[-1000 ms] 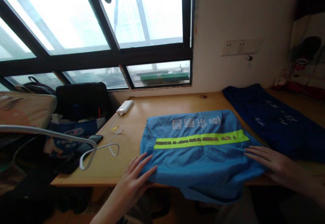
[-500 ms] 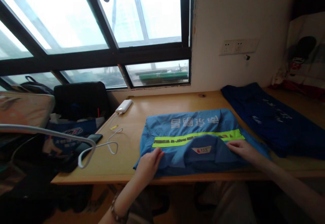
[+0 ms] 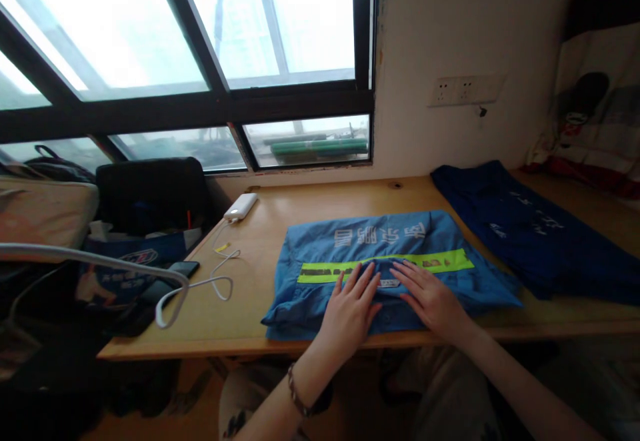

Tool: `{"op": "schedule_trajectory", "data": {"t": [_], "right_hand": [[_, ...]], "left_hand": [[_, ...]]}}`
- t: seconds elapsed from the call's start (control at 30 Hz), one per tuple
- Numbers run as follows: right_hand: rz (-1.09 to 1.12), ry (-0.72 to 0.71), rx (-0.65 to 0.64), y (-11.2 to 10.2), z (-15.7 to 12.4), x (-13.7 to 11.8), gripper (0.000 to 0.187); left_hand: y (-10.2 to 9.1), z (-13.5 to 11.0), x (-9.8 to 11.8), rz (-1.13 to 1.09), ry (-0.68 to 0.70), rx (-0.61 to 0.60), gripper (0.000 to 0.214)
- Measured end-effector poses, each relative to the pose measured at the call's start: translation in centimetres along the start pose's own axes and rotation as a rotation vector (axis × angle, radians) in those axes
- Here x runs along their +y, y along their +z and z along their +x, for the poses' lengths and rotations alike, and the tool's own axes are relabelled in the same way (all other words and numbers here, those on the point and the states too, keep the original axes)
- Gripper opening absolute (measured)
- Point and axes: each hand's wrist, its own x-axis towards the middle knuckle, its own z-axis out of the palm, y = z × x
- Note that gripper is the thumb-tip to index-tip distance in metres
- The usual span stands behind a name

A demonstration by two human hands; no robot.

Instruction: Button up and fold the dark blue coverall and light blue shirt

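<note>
A blue work jacket (image 3: pixel 307 241) with a yellow-green reflective strip (image 3: pixel 313 273) and pale lettering lies folded at the front edge of the wooden table. My left hand (image 3: pixel 350 311) rests on it, fingers spread and pointing away from me. Beside it, my right hand (image 3: pixel 433 301) also lies flat on the cloth, its fingers reaching to the strip. Between the two sets of fingertips shows a small white label (image 3: pixel 389 283). Neither hand grips the fabric.
A dark blue garment (image 3: pixel 530 228) lies on the table's right side. At the left stands a white power bank (image 3: pixel 241 206) with a cable (image 3: pixel 219 280). A phone (image 3: pixel 185 269) is by the left edge. Behind are a window and wall sockets (image 3: pixel 466 90).
Both hands have let go of the jacket's sides and moved inward, now flat on its middle. The front part that bulged up around the label lies lower.
</note>
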Motion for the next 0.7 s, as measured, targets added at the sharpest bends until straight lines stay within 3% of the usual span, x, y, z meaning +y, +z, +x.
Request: {"op": "schedule_trajectory", "data": {"t": [0.13, 0.27, 0.57, 0.7], "right_hand": [[-0.035, 0.117, -0.165, 1.9, -0.4, 1.3, 0.049], [-0.057, 0.155, -0.223, 1.4, -1.8, 2.7, 0.051], [-0.290, 0.398, -0.074, -0.2, -7.9, 9.4, 0.047], [-0.296, 0.498, 0.032, -0.6, -8.8, 9.8, 0.045]], "left_hand": [[2.2, 0.1, -1.0, 0.013, -0.162, -0.093, 0.050], [2.4, -1.7, -2.8, 0.077, -0.264, -0.085, 0.049], [0.4, -7.9, -6.9, 0.216, -0.617, -0.044, 0.044], [0.5, -9.3, -7.4, 0.240, -0.771, -0.037, 0.045]]}}
